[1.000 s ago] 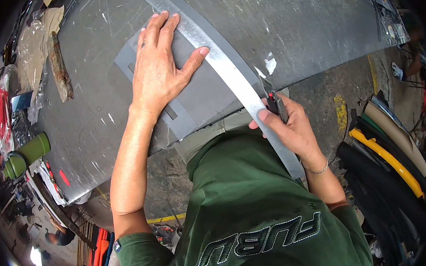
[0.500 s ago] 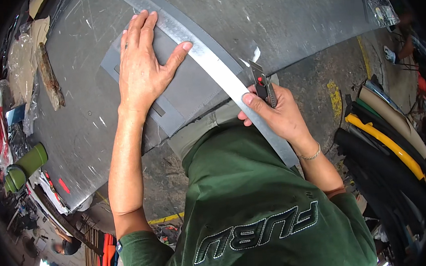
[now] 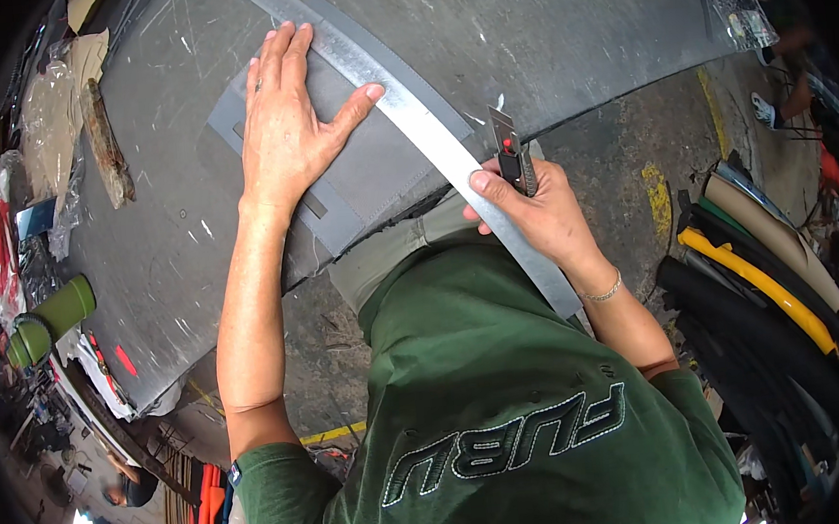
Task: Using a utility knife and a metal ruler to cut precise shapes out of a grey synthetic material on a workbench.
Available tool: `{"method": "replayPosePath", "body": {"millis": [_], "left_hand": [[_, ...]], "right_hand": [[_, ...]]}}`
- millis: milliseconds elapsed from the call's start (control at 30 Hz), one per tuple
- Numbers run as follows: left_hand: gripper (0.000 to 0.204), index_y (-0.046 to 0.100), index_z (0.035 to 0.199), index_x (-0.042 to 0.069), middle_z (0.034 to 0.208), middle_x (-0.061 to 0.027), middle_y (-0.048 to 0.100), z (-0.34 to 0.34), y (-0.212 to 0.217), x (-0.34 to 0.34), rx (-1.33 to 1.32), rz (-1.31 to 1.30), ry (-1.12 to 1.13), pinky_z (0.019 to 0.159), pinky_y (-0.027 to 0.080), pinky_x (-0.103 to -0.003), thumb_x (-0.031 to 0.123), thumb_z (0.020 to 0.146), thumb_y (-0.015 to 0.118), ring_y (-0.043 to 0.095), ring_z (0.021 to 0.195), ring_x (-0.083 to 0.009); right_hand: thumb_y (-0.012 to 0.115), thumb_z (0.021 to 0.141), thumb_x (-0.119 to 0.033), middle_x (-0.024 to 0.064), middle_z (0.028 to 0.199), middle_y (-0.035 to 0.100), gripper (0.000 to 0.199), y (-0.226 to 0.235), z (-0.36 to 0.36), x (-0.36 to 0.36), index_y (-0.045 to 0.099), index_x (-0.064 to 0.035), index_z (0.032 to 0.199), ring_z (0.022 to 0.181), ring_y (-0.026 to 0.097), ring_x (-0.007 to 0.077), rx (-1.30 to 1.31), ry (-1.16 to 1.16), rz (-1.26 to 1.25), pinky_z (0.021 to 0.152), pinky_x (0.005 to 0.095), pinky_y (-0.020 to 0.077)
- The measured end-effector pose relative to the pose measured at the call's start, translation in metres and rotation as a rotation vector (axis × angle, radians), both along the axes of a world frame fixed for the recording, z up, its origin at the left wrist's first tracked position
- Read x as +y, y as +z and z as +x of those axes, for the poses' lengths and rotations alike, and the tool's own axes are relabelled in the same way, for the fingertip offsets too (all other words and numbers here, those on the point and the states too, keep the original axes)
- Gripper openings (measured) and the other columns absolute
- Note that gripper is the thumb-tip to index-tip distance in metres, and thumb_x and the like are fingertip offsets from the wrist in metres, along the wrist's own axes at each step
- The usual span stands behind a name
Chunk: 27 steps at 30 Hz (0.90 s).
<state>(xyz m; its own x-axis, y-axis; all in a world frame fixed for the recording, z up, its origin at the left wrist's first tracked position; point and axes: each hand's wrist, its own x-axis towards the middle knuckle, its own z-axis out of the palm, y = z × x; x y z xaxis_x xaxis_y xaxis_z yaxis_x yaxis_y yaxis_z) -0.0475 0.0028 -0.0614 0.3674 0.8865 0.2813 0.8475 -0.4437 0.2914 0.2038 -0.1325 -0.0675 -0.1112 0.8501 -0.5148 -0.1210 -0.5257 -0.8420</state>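
My left hand (image 3: 288, 124) lies flat with fingers spread on a grey sheet of material (image 3: 373, 167) spread on a worn grey worktable (image 3: 559, 24). Its thumb presses the edge of a long metal ruler (image 3: 419, 129) that runs diagonally across the sheet and past the table's near edge. My right hand (image 3: 534, 214) grips a utility knife (image 3: 509, 151) with a red slider and its blade out. The knife stands against the ruler's right edge, near the sheet's near edge.
A green cylinder (image 3: 50, 321) and plastic wrappings (image 3: 53, 113) lie at the table's left end. Rolls of black, yellow and beige material (image 3: 766, 284) are stacked on the floor at the right. Another person's foot (image 3: 767, 111) shows at the far right.
The view has shifted slightly. My right hand with the knife has drawn a little along the ruler toward me. The left hand stays pressed on the sheet.
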Motion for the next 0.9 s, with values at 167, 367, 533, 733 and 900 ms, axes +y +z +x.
{"method": "replayPosePath", "body": {"millis": [167, 367, 533, 733, 900], "left_hand": [[0.089, 0.051, 0.149, 0.004, 0.160, -0.0209, 0.042, -0.0009, -0.0003, -0.0005, 0.021, -0.021, 0.010, 0.125, 0.028, -0.051, 0.058, 0.084, 0.079, 0.035, 0.151, -0.0387], [0.089, 0.052, 0.149, 0.005, 0.160, -0.0211, 0.042, -0.0021, -0.0028, 0.0008, 0.020, -0.012, 0.000, 0.126, 0.027, -0.051, 0.060, 0.084, 0.078, 0.036, 0.151, -0.0384], [0.091, 0.052, 0.149, 0.005, 0.160, -0.0208, 0.042, -0.0018, -0.0020, 0.0009, 0.027, -0.018, 0.011, 0.126, 0.027, -0.051, 0.062, 0.083, 0.077, 0.036, 0.151, -0.0381], [0.094, 0.055, 0.144, 0.000, 0.155, -0.0248, 0.046, -0.0017, -0.0022, 0.0008, 0.015, 0.006, 0.008, 0.125, 0.028, -0.050, 0.065, 0.080, 0.079, 0.039, 0.149, -0.0395], [0.091, 0.053, 0.148, 0.007, 0.160, -0.0198, 0.042, -0.0019, -0.0035, 0.0007, 0.008, -0.006, 0.017, 0.126, 0.028, -0.051, 0.063, 0.082, 0.078, 0.039, 0.149, -0.0378]], "right_hand": [[0.073, 0.099, -0.028, 0.0100, 0.086, 0.073, 0.033, 0.0030, -0.0001, 0.0017, 0.068, 0.0034, 0.107, 0.073, 0.074, 0.0170, -0.019, -0.003, -0.021, 0.058, 0.0296, 0.0596], [0.074, 0.099, -0.029, 0.0092, 0.085, 0.073, 0.033, 0.0031, 0.0010, 0.0032, 0.069, 0.0028, 0.106, 0.072, 0.074, 0.0160, -0.036, 0.008, -0.039, 0.057, 0.0295, 0.0593], [0.074, 0.099, -0.029, 0.0082, 0.081, 0.073, 0.033, 0.0037, 0.0010, 0.0033, 0.070, 0.0030, 0.103, 0.071, 0.073, 0.0151, -0.051, 0.010, -0.030, 0.057, 0.0293, 0.0591], [0.074, 0.099, -0.031, 0.0084, 0.081, 0.073, 0.035, 0.0005, 0.0015, 0.0023, 0.070, 0.0031, 0.103, 0.070, 0.073, 0.0150, -0.048, 0.009, -0.010, 0.057, 0.0294, 0.0593], [0.074, 0.098, -0.033, 0.0088, 0.080, 0.073, 0.037, 0.0018, 0.0006, 0.0028, 0.070, 0.0033, 0.102, 0.070, 0.073, 0.0150, -0.054, 0.006, -0.017, 0.058, 0.0291, 0.0592]]}}
